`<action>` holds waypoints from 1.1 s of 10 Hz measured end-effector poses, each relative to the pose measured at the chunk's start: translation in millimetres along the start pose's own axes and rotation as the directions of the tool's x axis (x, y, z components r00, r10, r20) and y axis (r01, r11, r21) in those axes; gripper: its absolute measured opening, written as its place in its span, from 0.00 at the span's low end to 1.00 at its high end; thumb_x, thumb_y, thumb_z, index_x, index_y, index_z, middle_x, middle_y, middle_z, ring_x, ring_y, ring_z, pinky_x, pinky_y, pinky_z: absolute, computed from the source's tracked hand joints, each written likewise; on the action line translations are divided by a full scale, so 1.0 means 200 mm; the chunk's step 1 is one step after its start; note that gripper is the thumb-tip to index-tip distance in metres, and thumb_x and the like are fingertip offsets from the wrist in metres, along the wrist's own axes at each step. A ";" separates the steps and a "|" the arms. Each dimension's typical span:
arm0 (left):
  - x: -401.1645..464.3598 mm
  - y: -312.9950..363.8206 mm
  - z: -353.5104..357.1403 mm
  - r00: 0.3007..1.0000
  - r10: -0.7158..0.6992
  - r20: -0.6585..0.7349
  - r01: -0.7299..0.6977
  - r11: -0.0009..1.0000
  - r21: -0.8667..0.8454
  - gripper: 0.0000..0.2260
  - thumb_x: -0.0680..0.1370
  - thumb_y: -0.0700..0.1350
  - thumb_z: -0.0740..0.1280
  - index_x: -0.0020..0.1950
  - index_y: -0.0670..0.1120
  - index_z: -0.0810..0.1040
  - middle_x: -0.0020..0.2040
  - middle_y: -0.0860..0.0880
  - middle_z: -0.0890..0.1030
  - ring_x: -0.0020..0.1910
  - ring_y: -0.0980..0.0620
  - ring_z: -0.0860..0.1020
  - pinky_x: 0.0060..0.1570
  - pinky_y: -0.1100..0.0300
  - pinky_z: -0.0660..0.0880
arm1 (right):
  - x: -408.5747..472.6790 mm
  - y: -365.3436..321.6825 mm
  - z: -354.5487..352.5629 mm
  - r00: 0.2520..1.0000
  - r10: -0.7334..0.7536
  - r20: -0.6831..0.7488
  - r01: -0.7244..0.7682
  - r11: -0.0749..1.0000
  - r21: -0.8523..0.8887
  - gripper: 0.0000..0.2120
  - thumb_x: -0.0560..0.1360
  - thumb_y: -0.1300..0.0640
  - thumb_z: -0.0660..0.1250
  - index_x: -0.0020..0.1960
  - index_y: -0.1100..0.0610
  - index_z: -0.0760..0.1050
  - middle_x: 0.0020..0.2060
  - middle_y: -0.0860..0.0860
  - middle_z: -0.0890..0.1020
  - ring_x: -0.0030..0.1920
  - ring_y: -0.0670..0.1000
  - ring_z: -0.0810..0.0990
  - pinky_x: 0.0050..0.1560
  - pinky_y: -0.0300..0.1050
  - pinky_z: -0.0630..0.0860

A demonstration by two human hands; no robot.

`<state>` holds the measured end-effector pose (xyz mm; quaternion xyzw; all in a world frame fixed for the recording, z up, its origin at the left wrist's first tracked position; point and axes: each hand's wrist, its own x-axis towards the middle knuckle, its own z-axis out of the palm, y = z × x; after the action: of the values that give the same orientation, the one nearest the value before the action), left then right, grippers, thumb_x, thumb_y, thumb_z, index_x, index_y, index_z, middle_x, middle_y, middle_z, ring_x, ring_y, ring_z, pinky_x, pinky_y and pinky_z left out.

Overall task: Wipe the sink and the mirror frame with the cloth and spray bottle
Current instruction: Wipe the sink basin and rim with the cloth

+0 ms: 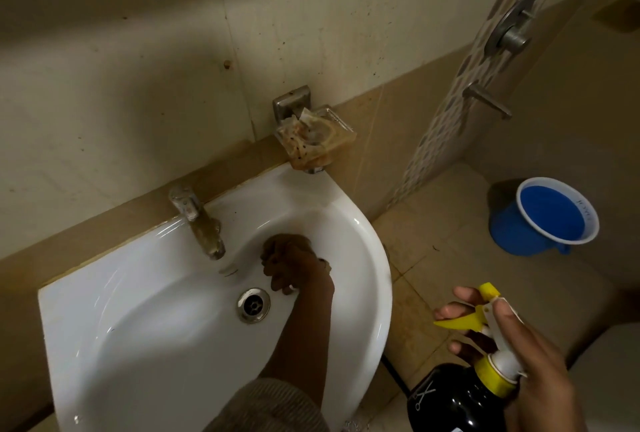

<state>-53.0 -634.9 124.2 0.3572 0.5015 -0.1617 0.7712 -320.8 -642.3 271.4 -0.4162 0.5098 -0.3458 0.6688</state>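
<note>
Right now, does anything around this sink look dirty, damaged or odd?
Yes. The soap dish on the wall above the sink holds brown, stained residue, and the tap is crusted and discoloured near its spout. The wall tiles are speckled with dark spots.

We see a white ceramic sink (349,241), a black spray bottle (450,397) (yellow trigger, collar) right of it, a blue plastic mug (540,217) beyond.

Premises: a small bathroom. White ceramic sink (194,320) with tarnished tap (199,223) at frame centre, stained wall-mounted soap dish (313,135) above, shower valve (509,28) upper right, blue bucket (543,217) on tiled floor (446,234) at right.
</note>
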 end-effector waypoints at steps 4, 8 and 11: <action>-0.25 -0.18 0.13 0.908 0.006 0.420 -0.101 0.974 0.204 0.19 0.79 0.38 0.63 0.70 0.46 0.67 0.66 0.37 0.73 0.66 0.34 0.73 0.67 0.38 0.69 | 0.01 0.01 -0.10 1.000 0.015 0.019 -0.015 1.000 -0.008 0.19 0.71 0.46 0.63 0.57 0.52 0.82 0.45 0.52 0.91 0.40 0.55 0.91 0.29 0.45 0.84; -0.47 -0.18 -0.05 0.370 -0.247 0.896 -0.921 0.030 0.388 0.15 0.66 0.52 0.70 0.51 0.52 0.79 0.56 0.50 0.64 0.56 0.48 0.68 0.60 0.50 0.73 | -0.15 0.05 -0.13 0.997 -0.077 0.002 0.077 0.996 -0.033 0.20 0.73 0.44 0.65 0.60 0.50 0.83 0.51 0.54 0.91 0.47 0.56 0.90 0.41 0.53 0.79; -0.52 -0.03 -0.48 0.167 -0.464 0.870 -0.984 -0.131 0.119 0.13 0.61 0.57 0.74 0.40 0.52 0.81 0.49 0.51 0.69 0.52 0.52 0.70 0.62 0.52 0.69 | -0.19 -0.02 -0.08 0.992 -0.121 0.028 0.122 0.990 -0.071 0.17 0.80 0.43 0.63 0.58 0.48 0.87 0.55 0.53 0.90 0.53 0.55 0.89 0.48 0.53 0.81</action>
<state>-165.9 -582.2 191.7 0.7342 -0.4640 -0.3200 0.3785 -345.8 -613.5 287.3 -0.4747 0.4877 -0.3621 0.6369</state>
